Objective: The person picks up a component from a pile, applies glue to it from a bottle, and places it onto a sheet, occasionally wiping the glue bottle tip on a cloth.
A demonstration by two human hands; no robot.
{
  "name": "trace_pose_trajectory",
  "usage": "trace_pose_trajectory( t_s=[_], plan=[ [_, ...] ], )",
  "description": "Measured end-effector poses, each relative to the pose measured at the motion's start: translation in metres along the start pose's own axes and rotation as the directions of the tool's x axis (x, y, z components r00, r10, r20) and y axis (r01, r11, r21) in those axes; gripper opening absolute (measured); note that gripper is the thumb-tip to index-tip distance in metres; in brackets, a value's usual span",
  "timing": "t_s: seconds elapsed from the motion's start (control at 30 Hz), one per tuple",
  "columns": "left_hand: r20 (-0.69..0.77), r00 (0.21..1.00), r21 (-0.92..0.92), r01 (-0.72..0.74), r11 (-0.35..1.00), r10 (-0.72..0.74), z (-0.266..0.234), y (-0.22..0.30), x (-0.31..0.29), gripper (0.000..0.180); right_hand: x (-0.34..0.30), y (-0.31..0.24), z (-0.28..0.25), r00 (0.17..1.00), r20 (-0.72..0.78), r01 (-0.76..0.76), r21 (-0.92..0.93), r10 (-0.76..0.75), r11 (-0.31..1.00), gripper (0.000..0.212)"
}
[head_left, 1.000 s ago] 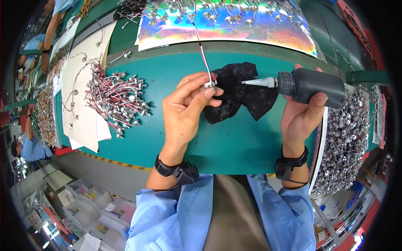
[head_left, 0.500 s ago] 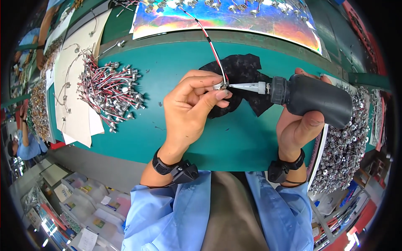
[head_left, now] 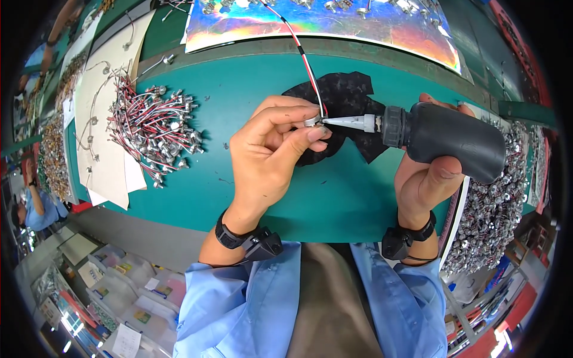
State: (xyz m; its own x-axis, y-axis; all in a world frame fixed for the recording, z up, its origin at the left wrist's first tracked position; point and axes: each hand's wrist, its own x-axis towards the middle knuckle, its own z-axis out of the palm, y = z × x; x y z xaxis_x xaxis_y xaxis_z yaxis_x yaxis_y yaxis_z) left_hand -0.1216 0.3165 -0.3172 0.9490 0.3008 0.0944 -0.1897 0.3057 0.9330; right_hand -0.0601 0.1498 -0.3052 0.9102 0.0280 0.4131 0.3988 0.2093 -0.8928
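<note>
Between thumb and fingers, my left hand point(head_left: 271, 146) pinches a small round metal component point(head_left: 312, 122) with red, white and black wires point(head_left: 306, 64) rising from it. My right hand point(head_left: 427, 179) is wrapped round a black squeeze bottle point(head_left: 456, 142), tipped on its side. The bottle's pale tapered nozzle point(head_left: 352, 123) points left, and its tip meets the component where the wires join. Beneath the nozzle lies a crumpled black cloth point(head_left: 343, 89) on the green mat point(head_left: 239, 203). What comes out of the tip is too small to make out.
A heap of wired components point(head_left: 158, 128) lies to the left, partly over beige card point(head_left: 98, 128). Across the far side a shiny iridescent sheet point(head_left: 334, 33) carries more components. At right, a tray holds a dense pile of metal parts point(head_left: 486, 215). Another person point(head_left: 42, 206) is at far left.
The view has shifted very slightly. Both hands keep their grip, and the nozzle tip stays at the component.
</note>
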Motion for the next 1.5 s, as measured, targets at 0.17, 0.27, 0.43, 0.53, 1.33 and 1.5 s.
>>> trace_pose_trajectory(
  t_s=[0.17,0.27,0.43,0.53,1.33,1.5],
  plan=[
    [0.004,1.000,-0.006,-0.006,1.000,0.006,0.0001,0.0010,0.0004,0.016,0.0018,-0.0008,-0.0002,1.000,0.013,0.014,-0.012,-0.014,1.000,0.076],
    [0.004,1.000,-0.012,-0.002,1.000,0.002,-0.0001,0.0008,0.0004,0.017,0.0017,0.0007,-0.0007,1.000,0.005,0.016,-0.012,-0.016,1.000,0.076],
    [0.015,1.000,-0.018,0.000,1.000,0.001,0.0000,0.0013,-0.0001,0.017,0.0010,-0.0009,-0.0001,1.000,0.000,0.002,-0.024,-0.002,1.000,0.076],
    [0.013,1.000,-0.018,0.004,1.000,-0.003,0.0001,0.0011,-0.0009,0.018,0.0010,-0.0014,0.0007,1.000,-0.005,0.010,-0.034,-0.010,0.999,0.076],
    [0.021,0.998,-0.073,0.052,0.996,-0.051,-0.0015,0.0028,-0.0005,0.017,0.0015,0.0025,0.0003,0.999,-0.034,0.024,-0.014,-0.024,1.000,0.074],
    [0.037,0.999,-0.056,0.032,0.998,-0.030,-0.0030,0.0028,0.0015,0.017,0.0065,0.0030,0.0026,0.998,-0.050,0.037,-0.015,-0.038,0.999,0.074]
  ],
)
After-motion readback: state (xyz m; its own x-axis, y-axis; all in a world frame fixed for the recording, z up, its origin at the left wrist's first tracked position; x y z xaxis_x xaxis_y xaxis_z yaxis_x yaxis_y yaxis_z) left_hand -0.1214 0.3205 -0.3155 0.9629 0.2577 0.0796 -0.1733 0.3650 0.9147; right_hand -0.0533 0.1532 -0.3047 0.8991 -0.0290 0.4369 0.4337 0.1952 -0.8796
